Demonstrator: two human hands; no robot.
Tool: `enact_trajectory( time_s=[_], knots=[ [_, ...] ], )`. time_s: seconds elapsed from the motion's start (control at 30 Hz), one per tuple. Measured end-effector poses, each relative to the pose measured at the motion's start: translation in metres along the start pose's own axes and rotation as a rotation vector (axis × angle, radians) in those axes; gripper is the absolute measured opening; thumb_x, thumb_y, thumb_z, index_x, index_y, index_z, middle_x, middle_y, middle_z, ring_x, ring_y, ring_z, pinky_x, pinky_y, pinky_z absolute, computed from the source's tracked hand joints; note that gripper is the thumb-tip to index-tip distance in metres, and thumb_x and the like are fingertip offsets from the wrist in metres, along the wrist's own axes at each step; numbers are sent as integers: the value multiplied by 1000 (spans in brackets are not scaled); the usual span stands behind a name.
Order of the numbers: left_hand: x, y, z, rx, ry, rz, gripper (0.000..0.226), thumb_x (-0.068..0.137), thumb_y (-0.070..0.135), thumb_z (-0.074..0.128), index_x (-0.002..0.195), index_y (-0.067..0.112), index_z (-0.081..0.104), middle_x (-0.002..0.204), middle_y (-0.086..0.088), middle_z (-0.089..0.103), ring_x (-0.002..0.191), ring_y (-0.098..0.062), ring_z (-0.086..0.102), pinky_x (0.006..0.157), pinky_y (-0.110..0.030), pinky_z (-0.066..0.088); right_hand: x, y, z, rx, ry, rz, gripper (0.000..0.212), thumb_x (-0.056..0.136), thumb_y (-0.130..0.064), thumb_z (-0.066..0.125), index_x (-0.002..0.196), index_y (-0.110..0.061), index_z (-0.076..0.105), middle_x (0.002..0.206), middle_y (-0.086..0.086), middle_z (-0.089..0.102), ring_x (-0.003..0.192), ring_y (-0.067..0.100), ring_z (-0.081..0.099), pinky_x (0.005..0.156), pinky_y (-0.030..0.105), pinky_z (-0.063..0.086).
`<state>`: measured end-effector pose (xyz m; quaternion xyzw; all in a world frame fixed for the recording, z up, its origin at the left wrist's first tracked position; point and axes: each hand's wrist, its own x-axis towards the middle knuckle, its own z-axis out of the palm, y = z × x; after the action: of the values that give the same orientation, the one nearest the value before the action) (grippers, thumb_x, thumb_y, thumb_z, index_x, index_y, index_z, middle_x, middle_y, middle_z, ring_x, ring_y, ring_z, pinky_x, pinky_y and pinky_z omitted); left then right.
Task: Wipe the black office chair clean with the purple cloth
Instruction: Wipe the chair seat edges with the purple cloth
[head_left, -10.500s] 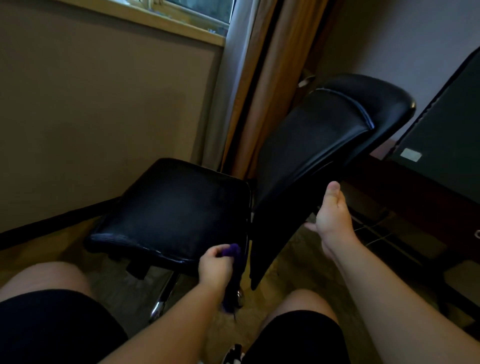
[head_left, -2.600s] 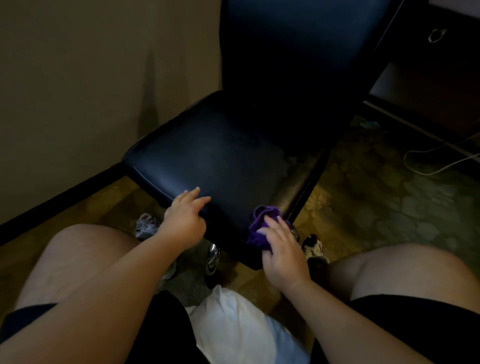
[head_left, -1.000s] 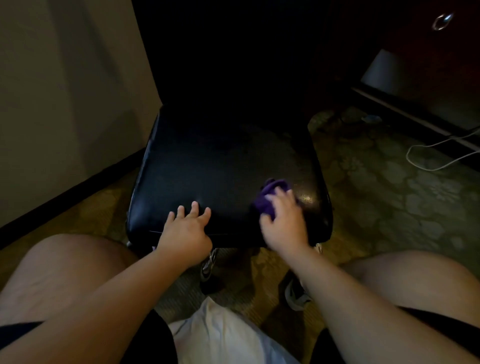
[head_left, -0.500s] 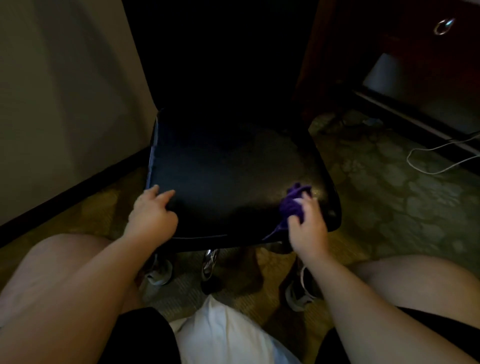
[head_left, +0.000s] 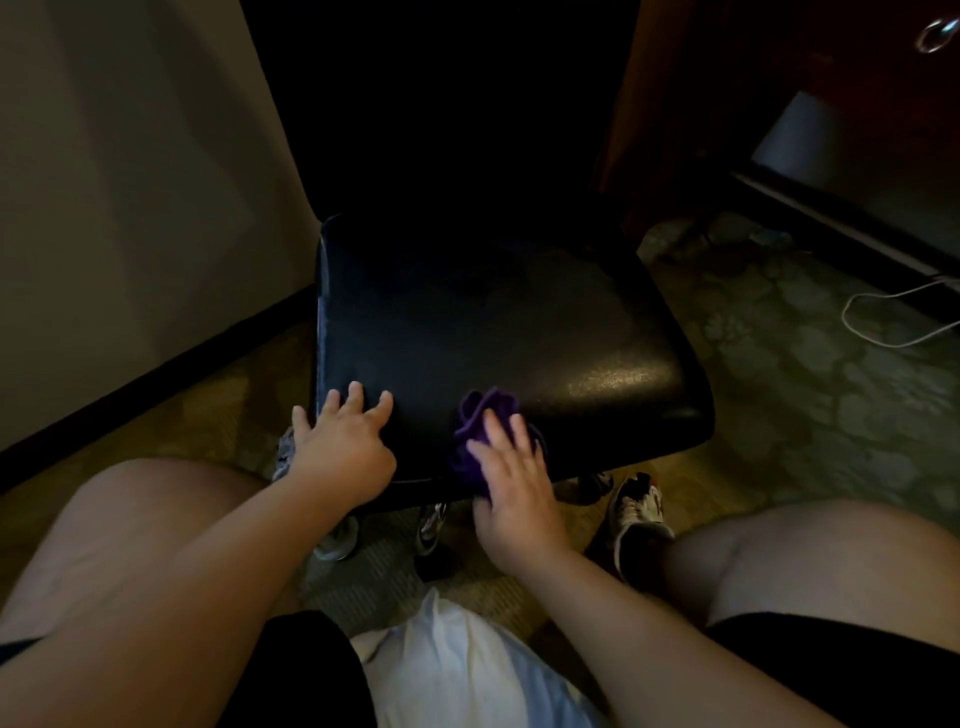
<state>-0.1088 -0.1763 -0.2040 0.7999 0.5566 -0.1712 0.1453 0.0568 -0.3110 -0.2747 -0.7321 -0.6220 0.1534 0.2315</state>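
Right hand (head_left: 514, 483) presses the bunched purple cloth (head_left: 480, 421) flat-fingered on the near seat edge of the black office chair (head_left: 493, 312); left hand (head_left: 343, 447) rests spread on its near-left corner; push hard and the chair may roll or swivel away; the cloth could slip off the edge.

Black office chair (head_left: 483, 332): glossy padded seat faces the camera, backrest upright and lost in shadow behind it. Purple cloth (head_left: 480, 431): bunched, lying on the seat's front edge, right of centre, partly draped over the lip.
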Motion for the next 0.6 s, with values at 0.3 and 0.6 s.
enact_trajectory(
  time_s=[0.3,0.6],
  knots=[
    [0,1,4,-12,-11,40,76,92,33,46,158,35,7,168,-8,1,152,-32,3,119,-59,2,0,56,-43,96,231,223,46,90,-22,58,133,-34,51,157,-5,40,151,17,23,121,51,24],
    [-14,18,11,-10,-22,141,70,87,36,37,155,44,19,167,-9,12,148,-34,17,119,-53,11,-2,40,-35,361,398,605,53,97,-21,59,145,-29,40,164,0,24,147,23,31,102,29,41]
  ],
)
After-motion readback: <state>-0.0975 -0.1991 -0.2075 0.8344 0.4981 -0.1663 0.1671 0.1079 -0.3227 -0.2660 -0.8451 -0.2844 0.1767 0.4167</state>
